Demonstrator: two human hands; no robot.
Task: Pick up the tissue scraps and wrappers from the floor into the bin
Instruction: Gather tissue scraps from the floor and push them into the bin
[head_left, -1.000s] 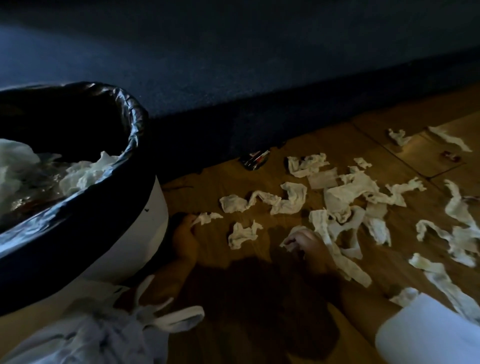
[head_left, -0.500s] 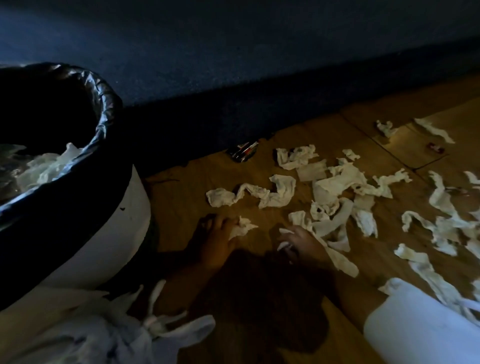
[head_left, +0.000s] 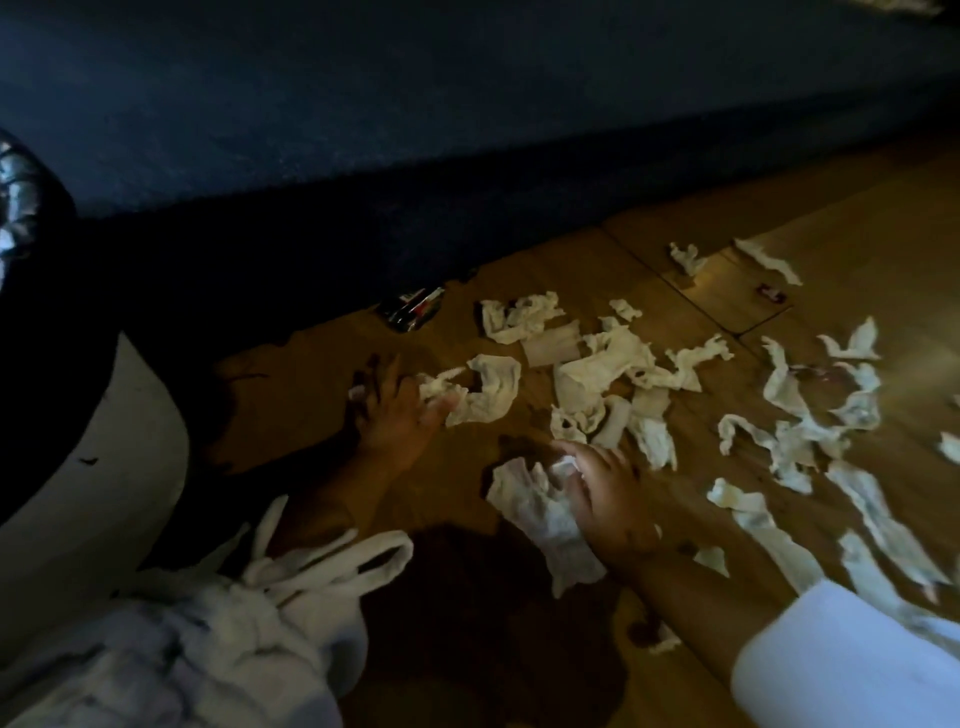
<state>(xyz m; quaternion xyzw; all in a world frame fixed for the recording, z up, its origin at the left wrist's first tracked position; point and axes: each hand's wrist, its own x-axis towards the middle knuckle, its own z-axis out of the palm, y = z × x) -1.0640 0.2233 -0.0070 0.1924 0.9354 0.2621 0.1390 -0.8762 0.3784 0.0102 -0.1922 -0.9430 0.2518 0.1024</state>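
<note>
Several white tissue scraps lie scattered over the wooden floor. My left hand rests on the floor with its fingers closed around small scraps and touching a longer curled strip. My right hand presses down on a crumpled tissue wad and grips it. A shiny dark wrapper lies near the dark wall base. A small red wrapper sits further right. The white bin with its black liner stands at the left edge.
A dark blue wall runs along the back of the floor. White cloth with ties bunches over my left sleeve in the foreground. My white right sleeve fills the lower right corner. More tissue strips spread to the right.
The view has shifted right, so the bin has slid mostly out of view. My left hand has reached further out to the curled strip. My right hand has gathered a bigger wad.
</note>
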